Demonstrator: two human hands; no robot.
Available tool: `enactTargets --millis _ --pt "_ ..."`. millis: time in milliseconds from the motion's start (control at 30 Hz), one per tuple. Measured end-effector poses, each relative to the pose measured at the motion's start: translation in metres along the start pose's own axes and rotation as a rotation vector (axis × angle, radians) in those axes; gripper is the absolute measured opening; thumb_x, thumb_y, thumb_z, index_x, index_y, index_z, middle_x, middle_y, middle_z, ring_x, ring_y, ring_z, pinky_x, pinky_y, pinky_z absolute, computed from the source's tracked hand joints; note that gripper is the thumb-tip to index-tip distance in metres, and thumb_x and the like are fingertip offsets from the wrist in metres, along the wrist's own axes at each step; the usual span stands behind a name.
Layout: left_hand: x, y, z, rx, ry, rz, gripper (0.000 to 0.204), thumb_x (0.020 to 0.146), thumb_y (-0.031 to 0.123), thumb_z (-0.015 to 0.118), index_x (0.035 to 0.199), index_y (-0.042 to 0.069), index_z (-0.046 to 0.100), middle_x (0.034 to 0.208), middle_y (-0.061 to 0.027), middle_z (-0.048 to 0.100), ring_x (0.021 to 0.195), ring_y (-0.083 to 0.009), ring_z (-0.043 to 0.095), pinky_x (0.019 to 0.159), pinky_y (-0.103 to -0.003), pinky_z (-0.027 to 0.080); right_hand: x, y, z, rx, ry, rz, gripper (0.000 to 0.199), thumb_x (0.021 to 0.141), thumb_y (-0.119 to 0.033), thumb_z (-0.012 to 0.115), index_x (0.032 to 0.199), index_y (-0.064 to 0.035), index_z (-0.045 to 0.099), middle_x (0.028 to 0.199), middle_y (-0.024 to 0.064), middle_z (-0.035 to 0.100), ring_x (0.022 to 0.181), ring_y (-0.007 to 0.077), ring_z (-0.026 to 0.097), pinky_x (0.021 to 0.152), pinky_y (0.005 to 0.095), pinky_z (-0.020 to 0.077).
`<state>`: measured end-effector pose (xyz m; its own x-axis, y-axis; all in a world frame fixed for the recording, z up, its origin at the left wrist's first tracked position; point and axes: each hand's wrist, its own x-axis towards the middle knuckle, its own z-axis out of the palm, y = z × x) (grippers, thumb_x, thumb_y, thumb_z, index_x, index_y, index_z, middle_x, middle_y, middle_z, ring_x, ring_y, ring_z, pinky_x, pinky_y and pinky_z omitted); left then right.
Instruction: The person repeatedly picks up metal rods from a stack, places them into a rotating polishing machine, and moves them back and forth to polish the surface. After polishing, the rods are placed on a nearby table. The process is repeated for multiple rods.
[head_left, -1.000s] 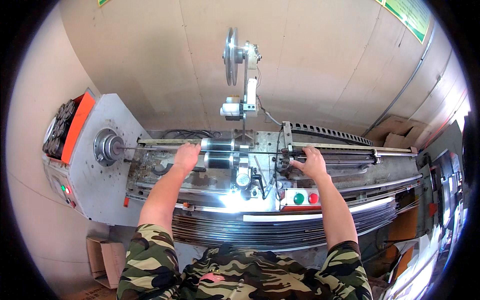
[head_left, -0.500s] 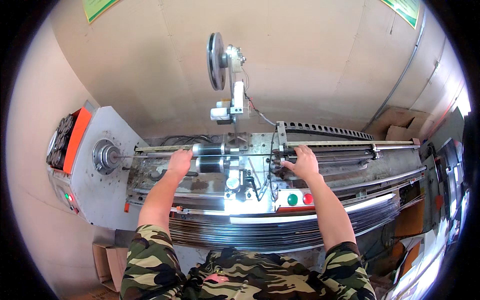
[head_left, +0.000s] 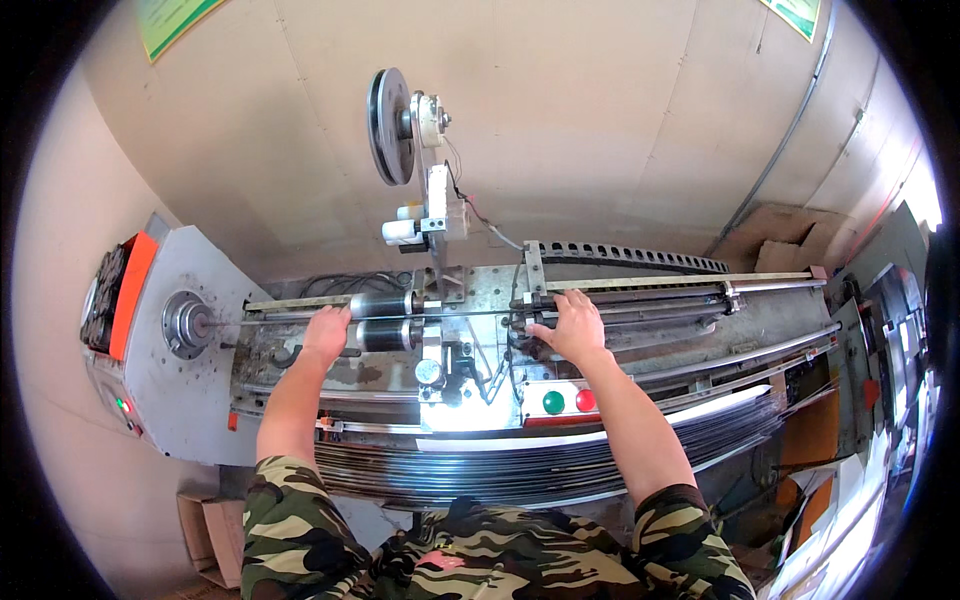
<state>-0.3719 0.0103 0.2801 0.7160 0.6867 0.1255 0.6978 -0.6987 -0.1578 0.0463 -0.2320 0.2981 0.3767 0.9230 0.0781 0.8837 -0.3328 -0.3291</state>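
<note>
a: what's going on, l to r?

b: grey box (head_left: 190, 350) w/ a round chuck (head_left: 185, 322) at the far left. a thin rod (head_left: 270, 319) runs out of it. left hand (head_left: 325, 335) sits on the rod, fingers curled over it, just by the rollers (head_left: 385, 320).

a: squeezing it?

b: looks wrapped on it, but can't tell how tight.

a: and the other?

b: right hand (head_left: 570, 328) is pressed down on a dark clamp (head_left: 528, 322) mid-machine, fingers bent round it.

a: so which step?

b: i think it's lining up the rod through the rollers. next bit prob needs both hands steady and the rod kept straight.

a: count stuff?

b: 2 hands, 2 dark rollers, 1 big wheel (head_left: 388, 125) up top, 2 buttons: 1 green (head_left: 553, 402), 1 red (head_left: 586, 400). lots of long strips (head_left: 560, 465) stacked in front, too many to count.
</note>
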Motion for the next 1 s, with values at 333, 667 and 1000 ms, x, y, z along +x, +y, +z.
enactTargets --millis 333,667,1000 --pt "0.004 -0.006 0.020 -0.032 0.009 0.068 0.017 0.086 0.009 0.049 0.097 0.005 0.061 0.092 -0.0139 0.067 0.095 -0.0330 0.062 0.084 -0.045 0.049 0.001 0.002 -0.002 -0.007 0.028 0.013 0.080 0.077 -0.057 0.076 0.129 0.0013 0.058 0.143 0.0199 0.051 0.140 0.0316 0.041 0.117 0.0409 0.0313" --pt "-0.008 -0.038 0.015 -0.032 -0.100 0.074 0.049 0.086 0.005 0.051 0.134 0.007 0.055 0.099 -0.0146 0.068 0.096 -0.0325 0.063 0.087 -0.044 0.051 -0.001 -0.012 0.014 0.061 0.079 0.012 0.075 0.079 -0.047 0.075 0.134 -0.0002 0.054 0.146 0.0261 0.044 0.138 0.0392 0.039 0.116 0.0454 0.0322" --pt "-0.020 -0.088 0.014 -0.066 -0.138 0.048 0.047 0.087 0.006 0.049 0.133 0.011 0.055 0.102 -0.0138 0.068 0.099 -0.0328 0.065 0.083 -0.045 0.053 0.009 -0.060 0.052 0.009 0.237 0.094 0.060 0.093 -0.035 0.062 0.141 -0.0021 0.047 0.151 0.0301 0.034 0.140 0.0443 0.034 0.114 0.0486 0.0315"
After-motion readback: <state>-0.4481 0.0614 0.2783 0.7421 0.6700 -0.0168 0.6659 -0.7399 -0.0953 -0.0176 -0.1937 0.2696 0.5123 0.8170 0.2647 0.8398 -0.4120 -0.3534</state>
